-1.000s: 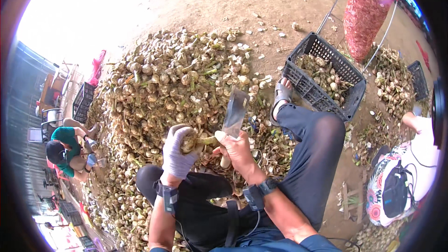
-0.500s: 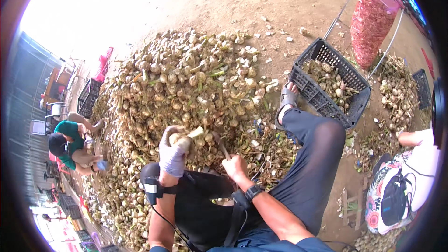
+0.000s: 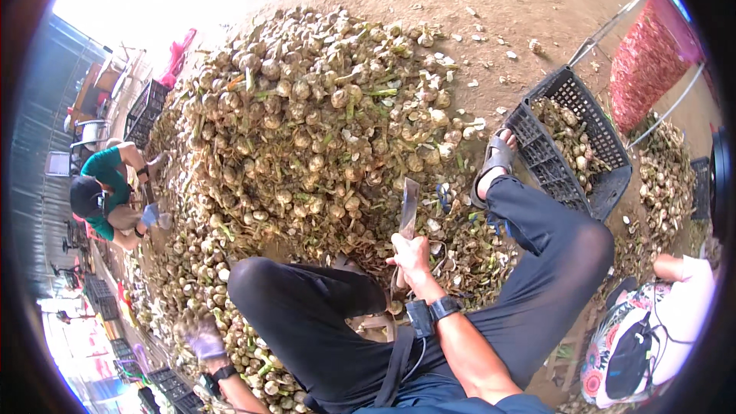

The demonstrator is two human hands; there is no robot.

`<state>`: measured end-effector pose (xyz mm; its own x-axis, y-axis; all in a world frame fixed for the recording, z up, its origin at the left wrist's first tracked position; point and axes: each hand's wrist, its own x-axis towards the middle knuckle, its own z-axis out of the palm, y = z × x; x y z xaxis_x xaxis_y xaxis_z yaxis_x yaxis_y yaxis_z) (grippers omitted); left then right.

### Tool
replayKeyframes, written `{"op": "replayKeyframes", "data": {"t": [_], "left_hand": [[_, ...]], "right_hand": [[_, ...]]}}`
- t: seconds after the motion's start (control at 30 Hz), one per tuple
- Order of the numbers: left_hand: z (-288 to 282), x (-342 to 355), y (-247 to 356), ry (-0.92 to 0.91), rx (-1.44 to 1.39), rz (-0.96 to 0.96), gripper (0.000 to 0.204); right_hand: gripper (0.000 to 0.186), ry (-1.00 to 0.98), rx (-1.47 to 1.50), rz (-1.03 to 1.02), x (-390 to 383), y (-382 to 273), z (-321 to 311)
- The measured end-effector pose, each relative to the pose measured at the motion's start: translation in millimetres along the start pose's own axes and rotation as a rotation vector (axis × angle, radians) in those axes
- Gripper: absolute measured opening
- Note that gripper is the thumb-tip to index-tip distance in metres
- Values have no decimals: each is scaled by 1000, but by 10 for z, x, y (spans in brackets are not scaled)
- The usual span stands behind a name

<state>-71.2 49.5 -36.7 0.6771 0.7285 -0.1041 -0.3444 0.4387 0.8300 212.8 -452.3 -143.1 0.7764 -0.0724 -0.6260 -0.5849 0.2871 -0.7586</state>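
My right hand is bare and wrapped round the handle of a knife with a broad, squared blade, which points away from me over the pile. My left hand wears a pale glove. It is low at the left, past my left knee, among the garlic bulbs there. Its fingers are smeared by motion, so any hold is unclear. A big heap of garlic bulbs with dry stems and roots spreads in front of my legs.
A black plastic crate with garlic scraps stands by my right foot. Beyond it hangs a pink net bag on a metal frame. A person in green works at the left; another person in patterned clothing sits at the right.
My left hand has left the front of my lap, where it held a garlic bulb, and swung down to the left. The knife has swung upright, its blade now in plain view.
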Motion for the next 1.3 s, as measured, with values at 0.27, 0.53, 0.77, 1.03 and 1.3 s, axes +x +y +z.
{"op": "replayKeyframes", "data": {"t": [0.27, 0.53, 0.77, 1.03, 1.3], "left_hand": [[1481, 1274, -2867, 187, 495, -917, 73], [1579, 1791, -4301, 405, 678, -885, 41], [1074, 1801, -4306, 333, 958, -803, 34], [3175, 1203, -2495, -439, 434, -348, 51], [4746, -252, -1059, -861, 684, -260, 56]], "right_hand": [[44, 74, -82, 29, 105, -76, -131], [43, 89, -188, 25, 115, -33, -129], [48, 101, -192, 2, 145, 15, -220], [33, 109, -241, -234, -108, -425, -68], [19, 141, -468, -965, -953, -1574, 105]]}}
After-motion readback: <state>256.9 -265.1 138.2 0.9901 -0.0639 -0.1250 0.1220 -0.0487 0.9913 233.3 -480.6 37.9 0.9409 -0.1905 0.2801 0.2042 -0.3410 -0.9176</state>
